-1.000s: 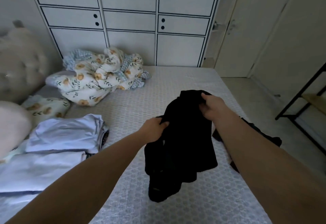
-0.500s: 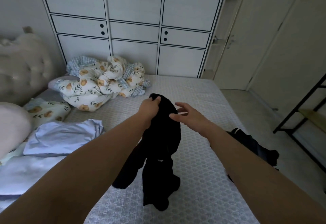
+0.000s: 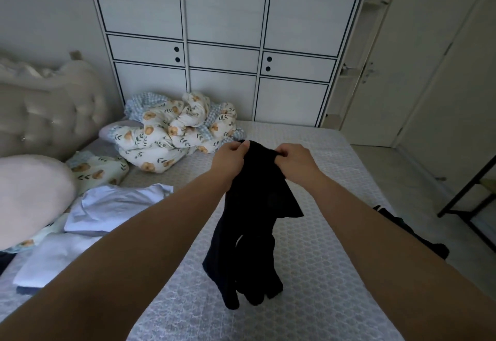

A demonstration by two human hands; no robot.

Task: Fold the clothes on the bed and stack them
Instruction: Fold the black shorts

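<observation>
Pillow, one, pale pink, far left of both hands. Blue clothes, two pieces that can be told apart, lie left of and below the left fingers, the nearer one flat. Floral quilt, one, bunched, up-left of the left fingers, near them but apart. Left hand: fingers curled, pinching the top edge of the black garment. Garment, one held, hangs from both sets of fingers and bunches downward, its lower end close over the bed; contact with the bed cannot be told. Right hand: fingers curled, pinching the same top edge just right of the left fingers. Second dark garment, one, lies down-right of the right fingers at the bed's edge, well apart. Wardrobe stands behind.
</observation>
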